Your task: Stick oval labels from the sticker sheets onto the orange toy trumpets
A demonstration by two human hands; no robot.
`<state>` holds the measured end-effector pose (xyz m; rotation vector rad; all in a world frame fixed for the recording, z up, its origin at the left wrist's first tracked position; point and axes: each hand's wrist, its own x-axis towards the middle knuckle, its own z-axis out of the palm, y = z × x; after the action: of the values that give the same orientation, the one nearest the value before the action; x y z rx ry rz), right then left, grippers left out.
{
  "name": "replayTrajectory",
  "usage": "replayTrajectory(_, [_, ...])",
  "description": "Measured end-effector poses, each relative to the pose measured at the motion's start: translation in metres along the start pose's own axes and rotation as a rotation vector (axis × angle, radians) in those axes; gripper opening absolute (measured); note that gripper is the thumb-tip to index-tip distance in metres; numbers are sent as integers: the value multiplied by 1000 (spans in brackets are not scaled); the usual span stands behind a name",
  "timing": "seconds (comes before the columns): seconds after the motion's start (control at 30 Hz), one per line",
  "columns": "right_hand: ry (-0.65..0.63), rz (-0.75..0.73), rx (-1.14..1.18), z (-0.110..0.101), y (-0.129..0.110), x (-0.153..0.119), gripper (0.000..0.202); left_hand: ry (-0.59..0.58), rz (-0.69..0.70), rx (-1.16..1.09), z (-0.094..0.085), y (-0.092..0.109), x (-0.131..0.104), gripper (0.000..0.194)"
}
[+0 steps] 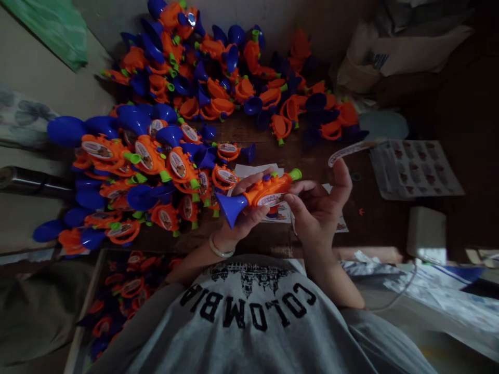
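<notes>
An orange toy trumpet (275, 188) with a blue bell and a green mouthpiece is held over the table, bell to the left. My left hand (249, 210) is wrapped round its body near the bell. On the side facing me is an oval label. My right hand (317, 208) has its thumb at the label's right end and fingers near the mouthpiece. A curved strip with a printed sticker (346, 151) sticks to the tip of its raised index finger. White printed sheets (341, 222) lie beneath both hands.
Labelled trumpets (146, 156) are heaped at left; trumpets without visible labels (218, 96) pile at the back. Sticker sheets (419, 169) and a pale box (428, 236) are at right. A crate (83, 311) of trumpets stands lower left, a dark cylinder (35, 182) at far left.
</notes>
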<state>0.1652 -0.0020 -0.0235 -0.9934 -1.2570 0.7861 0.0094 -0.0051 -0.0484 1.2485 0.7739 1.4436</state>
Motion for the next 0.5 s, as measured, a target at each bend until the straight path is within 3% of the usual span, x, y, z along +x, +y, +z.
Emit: replayTrajectory(0.5, [93,-213,-68,13,6,3,84,84,45,34,2,-9,-9,58])
